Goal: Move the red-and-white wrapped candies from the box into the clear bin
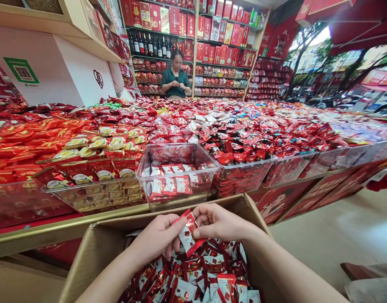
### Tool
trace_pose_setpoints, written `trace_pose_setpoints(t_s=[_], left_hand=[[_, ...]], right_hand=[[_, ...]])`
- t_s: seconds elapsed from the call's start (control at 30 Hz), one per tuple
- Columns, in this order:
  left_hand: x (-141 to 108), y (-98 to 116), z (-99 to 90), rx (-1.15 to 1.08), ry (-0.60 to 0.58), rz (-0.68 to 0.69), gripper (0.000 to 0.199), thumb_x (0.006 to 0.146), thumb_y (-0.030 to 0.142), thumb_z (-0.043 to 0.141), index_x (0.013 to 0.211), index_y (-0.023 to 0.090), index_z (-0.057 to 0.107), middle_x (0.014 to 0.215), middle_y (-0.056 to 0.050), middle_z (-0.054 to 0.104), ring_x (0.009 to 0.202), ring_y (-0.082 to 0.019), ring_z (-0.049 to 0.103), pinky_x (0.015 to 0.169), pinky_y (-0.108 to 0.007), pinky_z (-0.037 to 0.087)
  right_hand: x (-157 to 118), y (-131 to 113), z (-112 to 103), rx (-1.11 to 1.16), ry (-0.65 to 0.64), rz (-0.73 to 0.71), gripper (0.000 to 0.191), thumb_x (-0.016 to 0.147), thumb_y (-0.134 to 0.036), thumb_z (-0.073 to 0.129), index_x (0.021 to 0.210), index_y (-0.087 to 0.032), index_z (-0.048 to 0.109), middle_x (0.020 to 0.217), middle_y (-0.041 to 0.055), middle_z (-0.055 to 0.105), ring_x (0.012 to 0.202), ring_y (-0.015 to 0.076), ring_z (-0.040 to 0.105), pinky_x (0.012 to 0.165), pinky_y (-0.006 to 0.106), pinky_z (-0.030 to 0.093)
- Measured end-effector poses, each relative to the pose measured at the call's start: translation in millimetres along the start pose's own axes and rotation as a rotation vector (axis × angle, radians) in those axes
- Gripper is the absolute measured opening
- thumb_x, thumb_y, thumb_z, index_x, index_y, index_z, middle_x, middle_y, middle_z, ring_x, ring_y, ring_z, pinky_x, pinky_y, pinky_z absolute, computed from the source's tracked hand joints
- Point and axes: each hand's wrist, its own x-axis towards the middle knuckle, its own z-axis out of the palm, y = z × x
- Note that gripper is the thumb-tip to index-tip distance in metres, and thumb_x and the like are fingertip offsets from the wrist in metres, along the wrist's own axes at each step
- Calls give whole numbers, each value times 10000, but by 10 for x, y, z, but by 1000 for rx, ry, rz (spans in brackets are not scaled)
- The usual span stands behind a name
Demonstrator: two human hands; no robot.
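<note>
Between my two hands is a red and white candy packet (189, 235), held above a cardboard box. My left hand (163, 233) pinches its left side with the thumb on top. On the other side, my right hand (214, 221) grips the packet between thumb and curled fingers. Many loose packets (185, 290) of the same red and white kind fill the cardboard box (82, 252) below. Just beyond the box stands a clear plastic bin (177, 204), partly filled with similar packets (171, 185) laid in neat rows.
Durian packets (101, 168) fill the bin on the left, and dark red packets (240, 153) the bin on the right. A person (176, 80) in a green top stands behind the display. Shelves (195, 46) with boxes and bottles line the back. Floor (326, 227) shows at right.
</note>
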Motion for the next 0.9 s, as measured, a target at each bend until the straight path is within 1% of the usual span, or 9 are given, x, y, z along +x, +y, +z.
trace_pose_setpoints(t_s=[0.1,0.23,0.3,0.37,0.47,0.53,0.63,0.7,0.9], left_hand=[[-36,1,19,13,-25,19,453,736,579,365,644,153,488,431,42,521,303,-51,377,333,-155,241],[-60,-3,-13,-134,-75,-13,632,746,639,126,701,144,517,435,20,527,297,-66,394,337,-168,235],[-58,-20,-38,-182,-48,-28,660,736,651,107,740,141,526,437,23,518,301,-70,397,344,-170,237],[-53,-49,-40,-153,7,-18,649,737,649,142,755,138,541,440,30,505,314,-70,397,366,-173,261],[-58,-94,10,-47,28,15,630,741,642,175,782,143,558,463,33,506,342,-77,405,396,-182,293],[-73,-119,58,15,1,35,615,752,631,174,796,154,559,485,28,515,366,-88,424,417,-193,316],[-103,-150,102,111,-16,55,579,772,605,182,800,169,562,523,10,547,409,-113,466,442,-210,341],[-119,-166,105,180,-17,60,558,780,592,189,787,181,567,558,-3,581,436,-129,491,436,-214,336],[-134,-190,81,361,-23,123,498,806,531,227,713,205,591,627,-3,628,507,-141,531,429,-210,314]], right_hand=[[-18,-23,66,-235,55,13,276,689,-354,583,872,-160,510,683,-11,539,576,77,466,521,189,368],[-194,-337,124,-591,170,-58,155,745,-331,520,737,-176,518,625,-16,522,550,80,434,498,188,356],[-316,-637,103,-680,253,-168,136,765,-320,495,726,-191,511,629,-5,528,565,93,460,498,196,368],[-366,-971,60,-672,407,-349,106,772,-315,489,778,-210,504,680,13,545,603,109,500,514,208,392],[-172,-1368,-3,-700,594,-564,100,766,-298,497,813,-209,495,728,26,556,635,112,521,549,221,407],[126,-1492,-35,-816,522,-519,101,749,-281,511,780,-186,507,712,25,562,622,107,515,551,224,402],[642,-1483,-65,-920,196,-293,120,691,-265,555,716,-154,520,654,10,564,567,89,495,514,207,383],[923,-1405,-68,-960,44,-164,117,654,-245,574,674,-142,522,609,-3,549,537,79,477,492,198,364],[1317,-1187,-47,-889,-160,111,176,591,-244,630,636,-144,493,554,-37,522,502,63,456,490,187,353]])
